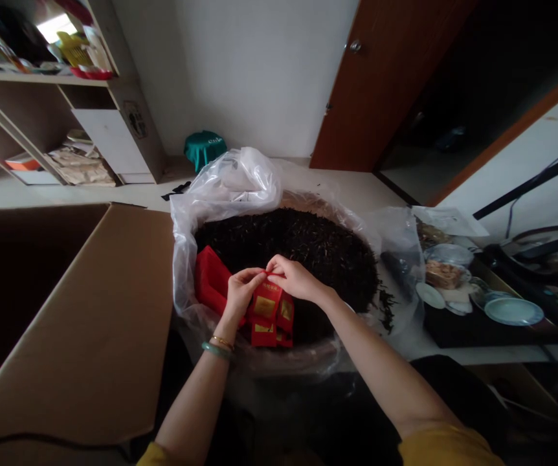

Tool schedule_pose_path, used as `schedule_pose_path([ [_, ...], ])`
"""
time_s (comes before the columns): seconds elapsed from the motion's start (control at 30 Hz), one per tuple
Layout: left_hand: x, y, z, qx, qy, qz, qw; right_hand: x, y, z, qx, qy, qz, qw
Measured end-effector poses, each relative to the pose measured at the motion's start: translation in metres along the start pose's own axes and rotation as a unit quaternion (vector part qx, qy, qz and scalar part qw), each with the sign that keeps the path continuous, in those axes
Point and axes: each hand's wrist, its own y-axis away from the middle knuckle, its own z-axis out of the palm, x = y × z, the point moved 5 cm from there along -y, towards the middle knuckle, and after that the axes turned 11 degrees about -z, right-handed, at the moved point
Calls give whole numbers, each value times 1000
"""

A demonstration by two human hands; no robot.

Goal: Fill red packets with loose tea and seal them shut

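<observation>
My left hand [241, 289] and my right hand [292, 277] both pinch the top edge of a small red packet [266, 301] with a gold label, held over a heap of dark loose tea leaves [303, 249]. The tea fills a round container lined with a clear plastic bag [233, 184]. More red packets [274, 330] lie on the tea just under my hands, and a red scoop-like piece [210, 279] rests at the left rim. A green bangle circles my left wrist.
A large open cardboard box [75, 323] stands at the left. At the right, a dark tray [478, 320] carries plates, bowls and a lidded pot. Shelves fill the far left corner, a green stool [204, 147] sits by the wall, and a brown door [380, 84] stands behind.
</observation>
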Motion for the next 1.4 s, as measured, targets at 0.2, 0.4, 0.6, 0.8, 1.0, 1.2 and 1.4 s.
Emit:
schedule_pose_path([
  [0.2,5,1,-5,45,9,54,997,1,1,-4,63,80,-26,994],
  [0.4,11,7,-1,35,-51,88,994,-2,2,4,-22,61,-25,998],
  [0.6,8,5,-4,36,-28,82,996,-1,8,-5,85,66,-72,992],
  [0.8,9,6,-5,48,-33,98,993,4,10,-4,108,87,-66,988],
  [1.0,9,5,-6,54,-17,91,994,12,14,-3,213,-1,-59,975],
  [1.2,8,4,-10,68,-6,103,992,29,27,15,290,-101,35,951],
  [1.4,3,2,-7,17,40,71,997,31,31,21,289,-210,62,932],
])
